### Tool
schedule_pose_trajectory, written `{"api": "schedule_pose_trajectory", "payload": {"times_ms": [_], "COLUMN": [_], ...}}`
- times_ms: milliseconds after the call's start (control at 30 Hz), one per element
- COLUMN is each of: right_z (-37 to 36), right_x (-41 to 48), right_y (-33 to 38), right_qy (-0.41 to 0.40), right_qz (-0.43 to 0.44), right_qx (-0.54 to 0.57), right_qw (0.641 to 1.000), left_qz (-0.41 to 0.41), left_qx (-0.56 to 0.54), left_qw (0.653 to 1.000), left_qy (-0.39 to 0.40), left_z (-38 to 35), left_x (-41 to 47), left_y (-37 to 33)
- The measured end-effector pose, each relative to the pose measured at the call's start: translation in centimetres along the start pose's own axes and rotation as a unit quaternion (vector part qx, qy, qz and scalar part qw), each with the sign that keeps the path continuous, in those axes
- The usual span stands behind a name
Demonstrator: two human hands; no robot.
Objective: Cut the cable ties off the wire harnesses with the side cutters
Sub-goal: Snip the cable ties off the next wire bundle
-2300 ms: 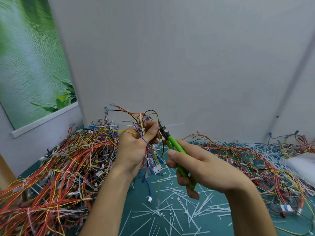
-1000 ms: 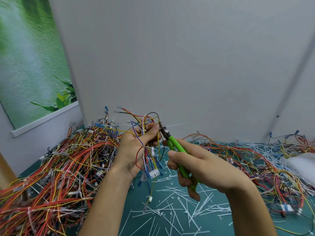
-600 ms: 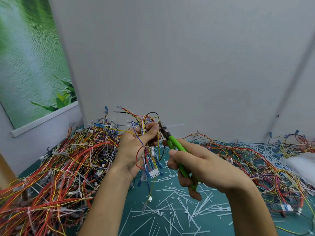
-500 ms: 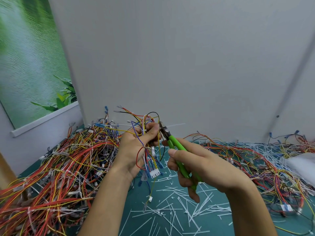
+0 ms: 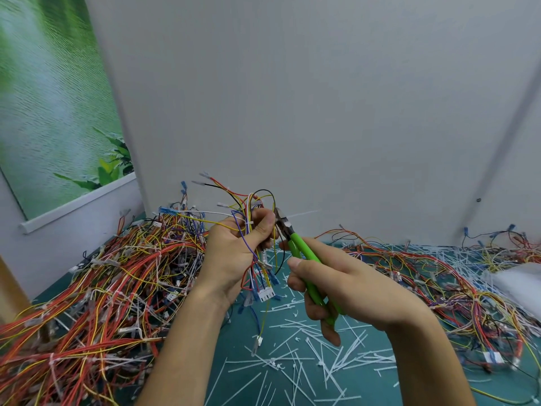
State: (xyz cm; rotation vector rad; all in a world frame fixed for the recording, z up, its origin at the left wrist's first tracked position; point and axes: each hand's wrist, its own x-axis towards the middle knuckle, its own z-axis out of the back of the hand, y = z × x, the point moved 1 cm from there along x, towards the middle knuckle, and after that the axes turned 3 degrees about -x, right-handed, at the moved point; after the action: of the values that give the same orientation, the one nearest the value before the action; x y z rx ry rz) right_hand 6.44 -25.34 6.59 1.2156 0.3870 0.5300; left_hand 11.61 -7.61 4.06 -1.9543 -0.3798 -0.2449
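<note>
My left hand [image 5: 234, 253] grips a small wire harness [image 5: 257, 273] of red, yellow, blue and black wires, held upright above the green mat [image 5: 234, 341]. A white connector [image 5: 265, 295] hangs below the hand. A white cable tie [image 5: 248, 223] wraps the bundle just above my thumb. My right hand [image 5: 345, 291] holds green-handled side cutters [image 5: 304, 253], whose dark jaws [image 5: 281, 222] sit right beside my left thumb, against the harness. A thin white tie tail [image 5: 303, 213] sticks out to the right of the jaws.
A big tangle of harnesses [image 5: 96, 291] covers the left side of the mat. Another tangle [image 5: 456, 282] spreads at the right. Cut white tie pieces [image 5: 295, 364] litter the mat in front. A white bag [image 5: 518, 285] lies at the far right. Grey walls stand close behind.
The harness hangs slightly lower in my left hand than 2.3 s ago, with a red loop now showing below the palm. Both hands and the cutters have barely moved since.
</note>
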Motion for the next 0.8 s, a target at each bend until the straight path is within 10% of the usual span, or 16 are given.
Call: {"api": "schedule_pose_trajectory", "payload": {"times_ms": [800], "right_z": [0.11], "right_x": [0.57], "right_y": [-0.84], "right_qy": [0.016], "right_qz": [0.010], "right_qx": [-0.009], "right_qw": [1.000], "left_qz": [-0.003], "left_qx": [0.016], "left_qw": [1.000], "left_qy": [0.009], "left_z": [0.42], "left_x": [0.36], "left_y": [0.46]}}
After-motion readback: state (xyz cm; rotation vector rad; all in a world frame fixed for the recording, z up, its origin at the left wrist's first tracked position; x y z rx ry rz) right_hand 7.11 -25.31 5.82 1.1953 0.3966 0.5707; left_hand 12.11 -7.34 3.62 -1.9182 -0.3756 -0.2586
